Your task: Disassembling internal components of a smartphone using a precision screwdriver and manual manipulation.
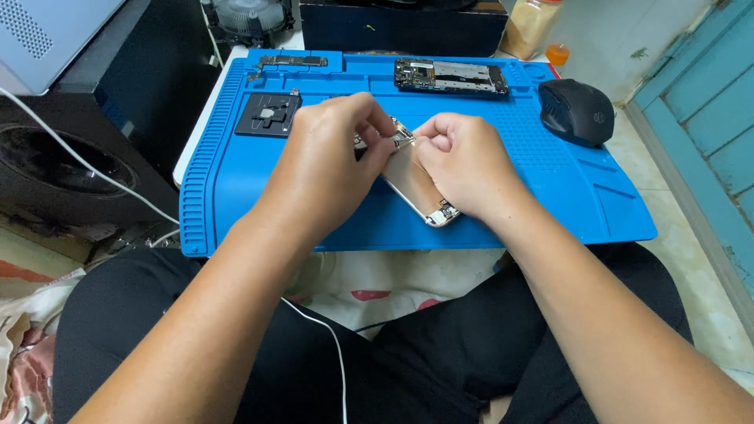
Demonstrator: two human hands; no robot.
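An opened phone body (415,185), silver with its insides showing, lies tilted on the blue work mat (236,188) at the mat's middle. My left hand (326,161) rests over its upper left part, fingertips pinched at the top edge. My right hand (463,161) lies on the phone's right side, fingers curled at the same top corner, touching the left fingertips. What the fingertips pinch is too small to tell. The phone's lower end sticks out below my right hand.
A phone circuit board (451,77) and a narrow board (289,61) lie at the mat's far edge; a dark square plate (269,115) sits left. A black mouse (576,111) rests at the right. A speaker (63,165) and white cable (86,165) stand left; my legs are below.
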